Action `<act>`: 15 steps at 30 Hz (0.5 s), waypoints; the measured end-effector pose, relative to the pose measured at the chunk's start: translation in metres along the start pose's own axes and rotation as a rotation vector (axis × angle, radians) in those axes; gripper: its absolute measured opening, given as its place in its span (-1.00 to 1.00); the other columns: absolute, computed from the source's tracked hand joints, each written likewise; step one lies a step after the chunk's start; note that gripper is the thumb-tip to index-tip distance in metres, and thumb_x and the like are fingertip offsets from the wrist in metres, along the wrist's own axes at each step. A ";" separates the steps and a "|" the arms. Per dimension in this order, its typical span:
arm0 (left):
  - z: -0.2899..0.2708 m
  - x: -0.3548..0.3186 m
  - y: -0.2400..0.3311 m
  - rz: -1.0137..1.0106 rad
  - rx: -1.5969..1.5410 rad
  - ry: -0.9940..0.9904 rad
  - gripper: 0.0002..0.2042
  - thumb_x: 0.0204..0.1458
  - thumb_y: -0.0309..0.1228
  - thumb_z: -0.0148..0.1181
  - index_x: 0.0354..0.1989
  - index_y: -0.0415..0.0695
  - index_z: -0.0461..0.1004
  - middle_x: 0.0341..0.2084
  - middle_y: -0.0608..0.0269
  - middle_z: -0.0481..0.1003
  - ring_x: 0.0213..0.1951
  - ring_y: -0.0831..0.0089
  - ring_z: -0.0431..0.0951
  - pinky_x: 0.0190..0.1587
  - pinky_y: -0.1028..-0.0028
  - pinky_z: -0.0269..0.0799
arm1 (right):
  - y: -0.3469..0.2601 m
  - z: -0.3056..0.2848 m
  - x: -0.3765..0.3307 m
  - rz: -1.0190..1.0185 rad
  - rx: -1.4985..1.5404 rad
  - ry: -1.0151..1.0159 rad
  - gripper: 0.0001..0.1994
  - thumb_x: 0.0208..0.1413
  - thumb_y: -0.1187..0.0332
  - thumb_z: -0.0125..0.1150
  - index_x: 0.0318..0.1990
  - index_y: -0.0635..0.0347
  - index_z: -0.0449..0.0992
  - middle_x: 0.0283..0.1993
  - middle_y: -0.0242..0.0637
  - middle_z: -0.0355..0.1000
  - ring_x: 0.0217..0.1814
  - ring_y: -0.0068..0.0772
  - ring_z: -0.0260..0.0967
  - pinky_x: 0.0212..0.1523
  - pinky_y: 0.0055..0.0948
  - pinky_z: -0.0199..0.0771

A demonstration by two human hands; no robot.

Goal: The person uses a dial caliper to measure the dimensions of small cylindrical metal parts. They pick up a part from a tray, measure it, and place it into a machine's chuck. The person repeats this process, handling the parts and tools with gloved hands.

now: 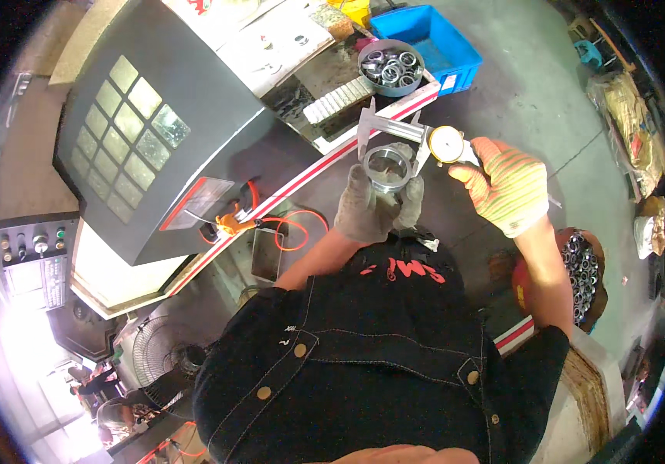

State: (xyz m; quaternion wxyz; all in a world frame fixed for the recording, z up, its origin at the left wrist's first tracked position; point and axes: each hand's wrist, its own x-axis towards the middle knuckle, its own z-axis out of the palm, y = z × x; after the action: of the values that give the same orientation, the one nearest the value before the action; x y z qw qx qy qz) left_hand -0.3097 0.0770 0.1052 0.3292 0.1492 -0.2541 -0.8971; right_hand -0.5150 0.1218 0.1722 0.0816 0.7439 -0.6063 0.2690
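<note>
A shiny metal ring [387, 184] is gripped in my left hand [367, 209], which wears a grey glove; fingers and thumb close round its sides. My right hand [508, 185], in a striped orange and green glove, holds a dial caliper [398, 130] by its beam, near the round white dial. The caliper's jaws are apart and point down toward the ring, one on either side of its upper part. Whether both jaws touch the metal I cannot tell.
A round grey tub [417, 87] of metal rings stands beside a blue bin [468, 58]. At the left is a dark machine cover [216, 93] with a window; an orange air gun [233, 224] hangs below it. A container of small metal parts [582, 271] sits at the right.
</note>
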 end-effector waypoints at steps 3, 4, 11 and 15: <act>-0.003 0.002 -0.001 -0.009 0.039 -0.046 -0.23 -0.29 0.36 0.01 -0.05 -0.04 0.27 -0.43 0.25 0.42 -0.54 0.46 0.41 -0.58 0.53 0.27 | 0.002 0.001 -0.001 -0.013 -0.002 0.017 -0.65 -0.11 0.06 0.17 -0.47 0.19 0.34 -0.68 -0.18 0.24 -0.62 -0.08 0.26 -0.60 -0.22 0.25; -0.003 0.002 0.000 -0.007 0.052 -0.052 -0.23 -0.29 0.36 0.00 -0.05 -0.04 0.27 -0.44 0.26 0.42 -0.55 0.47 0.40 -0.58 0.53 0.27 | 0.002 0.001 -0.001 -0.019 0.000 0.026 -0.65 -0.10 0.05 0.16 -0.48 0.19 0.34 -0.68 -0.18 0.24 -0.62 -0.08 0.26 -0.60 -0.22 0.25; -0.007 0.006 0.000 -0.022 0.078 -0.094 -0.22 -0.29 0.39 -0.04 -0.07 -0.05 0.28 -0.47 0.28 0.41 -0.58 0.48 0.39 -0.58 0.54 0.26 | 0.004 0.001 -0.004 0.025 -0.026 -0.050 -0.59 -0.08 -0.02 0.13 -0.34 0.21 0.40 -0.59 -0.16 0.31 -0.60 -0.07 0.27 -0.59 -0.28 0.24; -0.004 0.007 -0.003 0.018 0.137 -0.036 -0.20 -0.31 0.40 -0.04 -0.07 -0.07 0.27 -0.50 0.27 0.41 -0.59 0.48 0.39 -0.60 0.54 0.24 | 0.005 0.002 -0.007 0.037 -0.014 -0.044 -0.59 -0.08 -0.02 0.13 -0.34 0.20 0.40 -0.60 -0.16 0.30 -0.60 -0.06 0.27 -0.60 -0.27 0.22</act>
State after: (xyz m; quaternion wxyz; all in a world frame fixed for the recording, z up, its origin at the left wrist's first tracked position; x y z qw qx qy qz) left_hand -0.3144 0.0728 0.0997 0.3216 0.1528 -0.3220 -0.8772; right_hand -0.5204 0.1256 0.1657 0.0685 0.7379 -0.6233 0.2498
